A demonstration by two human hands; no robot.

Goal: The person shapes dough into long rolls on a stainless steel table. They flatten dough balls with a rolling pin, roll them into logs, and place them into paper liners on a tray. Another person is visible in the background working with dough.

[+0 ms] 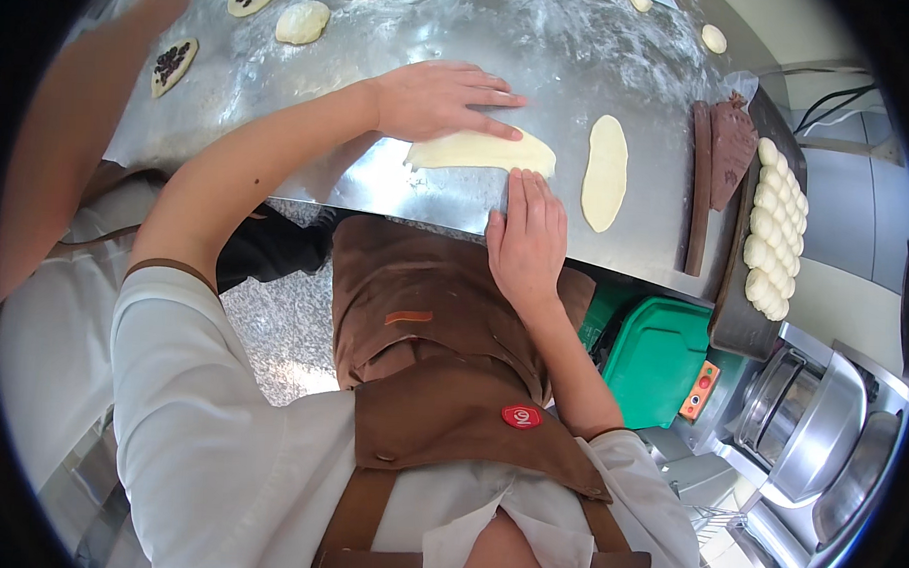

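Note:
A flattened piece of pale dough (459, 150) lies on the metal worktable (338, 167) before me, near its front edge. My left hand (446, 100) rests palm down over its far edge, the thumb apart from the fingers and lying on the dough. At the near right end, my right hand (531, 238) touches the dough's edge with straight fingertips held together, its thumb apart. Neither hand encloses anything. A second flattened dough oval (605, 173) lies to the right of both hands, apart from them.
Rightward are a brown stick (699, 191), a piping bag of brown filling (731, 155) and a dark tray (746, 328) bearing knobbly dough (775, 231). Dough with dark topping (173, 65) and a dough lump (302, 22) lie far left. A co-worker's arm (85, 113) reaches in there. Below sits a green lid (658, 359).

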